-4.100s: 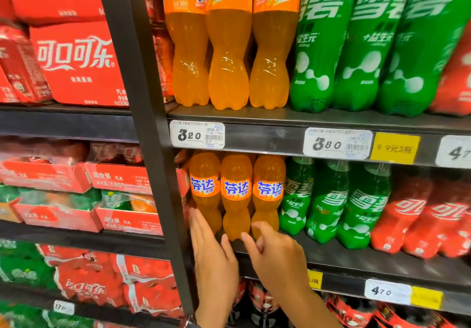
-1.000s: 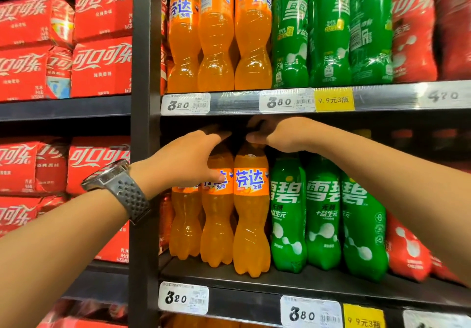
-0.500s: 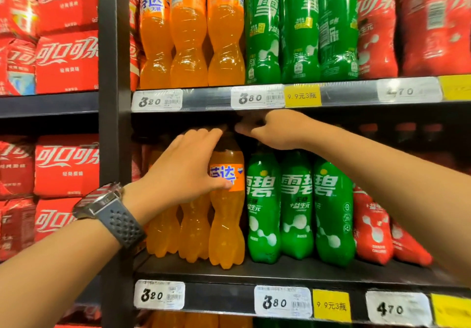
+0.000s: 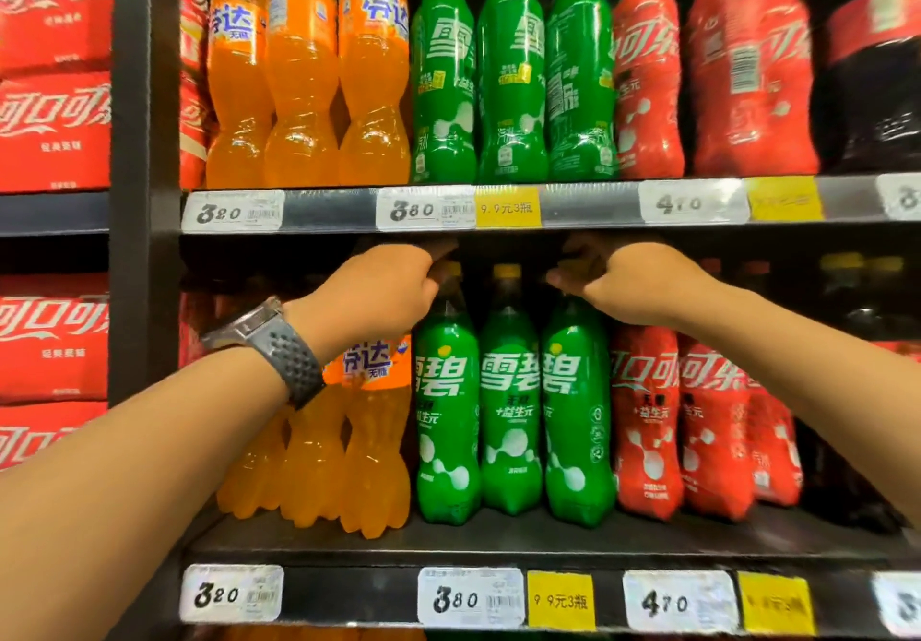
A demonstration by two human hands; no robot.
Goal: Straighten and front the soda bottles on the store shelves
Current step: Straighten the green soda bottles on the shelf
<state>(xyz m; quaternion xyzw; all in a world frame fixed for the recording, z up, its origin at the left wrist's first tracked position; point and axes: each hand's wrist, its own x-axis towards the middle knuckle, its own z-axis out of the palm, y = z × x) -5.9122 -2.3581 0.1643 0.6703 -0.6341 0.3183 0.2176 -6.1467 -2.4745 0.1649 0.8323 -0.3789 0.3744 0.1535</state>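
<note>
Left hand [image 4: 383, 291] moved off the orange bottles [image 4: 374, 466], fingers now curled round the neck of the first green bottle [image 4: 446, 416] right below it. Right hand [image 4: 633, 281] grips the third green bottle [image 4: 578, 416] likewise. Orange looks fronted; green next.

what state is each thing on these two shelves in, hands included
left hand: grips left lower green bottle at its cap
right hand: grips right lower green bottle, cap hidden
middle lower green bottle: upright, label front
upper green bottles: upright, labels turned aside
upper middle orange bottle: upright, label turned away
lower orange bottles: upright
</note>
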